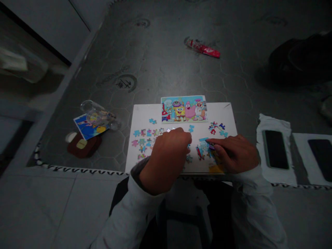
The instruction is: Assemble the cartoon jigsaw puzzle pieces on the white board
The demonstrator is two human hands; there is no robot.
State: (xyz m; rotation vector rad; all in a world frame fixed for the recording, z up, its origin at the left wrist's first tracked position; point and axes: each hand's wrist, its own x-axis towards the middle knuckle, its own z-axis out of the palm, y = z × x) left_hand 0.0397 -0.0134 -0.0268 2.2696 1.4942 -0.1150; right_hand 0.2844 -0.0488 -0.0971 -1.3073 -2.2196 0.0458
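My left hand (169, 157) is closed in a pinch above the middle of a white board (223, 112), with a bit of blue puzzle piece showing at its fingertips. It hides some of the loose puzzle pieces (148, 142) laid out in rows at the left. My right hand (237, 152) rests at a partly joined puzzle section (203, 148), thumb and index finger around a purple puzzle piece (212, 147) at that section's edge. At the back of the board lies a cartoon picture card (190, 110). Several more pieces sit at the upper right.
The board lies on a grey patterned cloth (160, 65). Left of it are a brown case (84, 145), a blue picture card (88, 128) and a clear plastic bag (100, 116). A phone (275, 149) lies at the right, a red wrapper (203, 47) farther back.
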